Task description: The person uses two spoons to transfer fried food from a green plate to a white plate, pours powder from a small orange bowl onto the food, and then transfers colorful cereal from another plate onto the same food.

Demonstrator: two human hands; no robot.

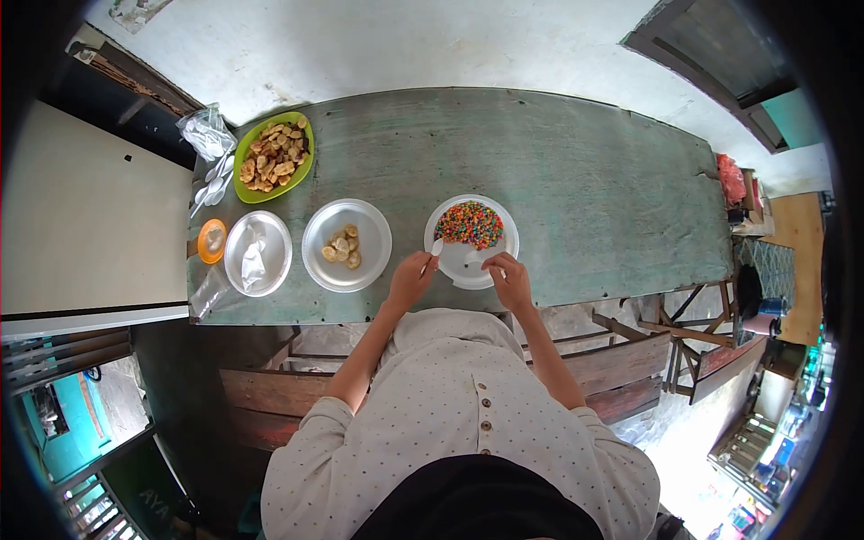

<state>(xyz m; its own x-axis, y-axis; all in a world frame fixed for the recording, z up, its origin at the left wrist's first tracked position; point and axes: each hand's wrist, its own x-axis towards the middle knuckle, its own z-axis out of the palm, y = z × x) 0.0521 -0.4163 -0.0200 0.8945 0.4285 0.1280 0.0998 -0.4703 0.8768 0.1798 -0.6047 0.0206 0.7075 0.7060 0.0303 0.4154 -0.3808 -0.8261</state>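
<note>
A white plate (510,256) lies before me with many small multicoloured candies (470,224) heaped over its far half. At its left rim my left hand (412,279) is closed on a white plastic spoon (437,247), its tip at the edge of the candies. My right hand (511,281) is closed at the right rim, fingers pinched on a second white spoon (475,256) that reaches over the plate's near part; its outline blends into the white plate. Left of these, another white plate (372,267) bears several pale, round banana-like slices (342,247).
Further left are a white plate (235,270) with a crumpled white bag (253,256), an orange dish (211,241), white spoons (214,184) and a clear plastic bag (209,135). A green bowl (309,162) of fried pieces stands behind. A wooden bench (621,364) runs along the near side.
</note>
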